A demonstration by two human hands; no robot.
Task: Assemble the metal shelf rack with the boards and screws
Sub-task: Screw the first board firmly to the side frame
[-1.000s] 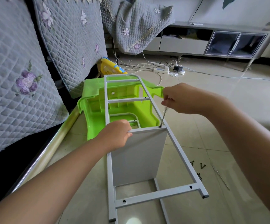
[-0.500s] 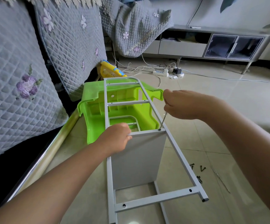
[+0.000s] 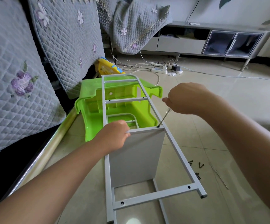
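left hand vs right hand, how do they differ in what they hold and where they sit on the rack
The left hand grips the crossbar above the white board, low at the frame's left side. The right hand holds a screwdriver raised above the right rail, its tip in a screw hole at the crossbar's right end. Both work on the same crossbar.

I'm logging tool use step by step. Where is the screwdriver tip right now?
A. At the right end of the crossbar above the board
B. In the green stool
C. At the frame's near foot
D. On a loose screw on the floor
A: the right hand holds the screwdriver with its tip at the right end of the crossbar above the board.
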